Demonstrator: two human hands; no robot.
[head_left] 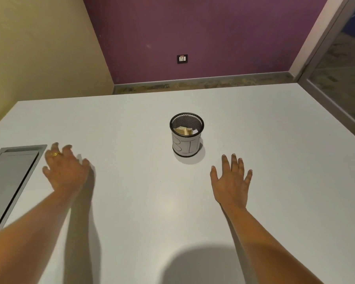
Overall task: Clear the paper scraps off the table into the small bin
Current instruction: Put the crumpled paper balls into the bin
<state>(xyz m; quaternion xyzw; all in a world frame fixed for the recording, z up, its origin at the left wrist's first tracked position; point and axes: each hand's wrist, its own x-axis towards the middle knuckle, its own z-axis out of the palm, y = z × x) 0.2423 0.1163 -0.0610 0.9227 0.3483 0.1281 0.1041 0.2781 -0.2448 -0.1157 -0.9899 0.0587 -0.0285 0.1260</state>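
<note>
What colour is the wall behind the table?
Purple wall, clearest in the head view.

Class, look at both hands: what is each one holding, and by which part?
Nothing. The left hand and right hand are both open and empty; paper scraps lie in the bin.

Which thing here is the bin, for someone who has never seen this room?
Start at the big white table. Near its middle, beyond the right hand, stands the small bin, a black mesh cup. A white band lettered BIN wraps it, and paper scraps lie inside.

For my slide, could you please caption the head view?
Both open hands, left hand and right hand, flank black mesh bin holding paper scraps.
</note>
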